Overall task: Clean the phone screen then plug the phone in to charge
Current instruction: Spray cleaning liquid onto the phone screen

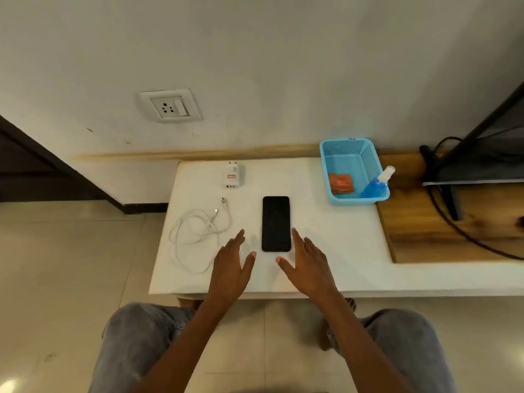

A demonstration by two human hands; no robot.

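Observation:
A black phone (276,223) lies flat, screen up, in the middle of the white tabletop (326,245). My left hand (231,262) hovers flat with straight fingers just left of the phone's near end, holding nothing. My right hand (306,262) mirrors it on the phone's right side, also flat with nothing in it. A coiled white charging cable (198,234) lies to the left. A white charger adapter (233,175) sits at the table's far edge. An orange cloth (341,183) and a blue spray bottle (375,184) sit in a light blue basket (334,148).
A white wall socket (170,105) is mounted on the wall above and left of the table. A wooden surface (419,222) with a black stand (479,154) and black cables adjoins on the right. My knees are below the table's front edge.

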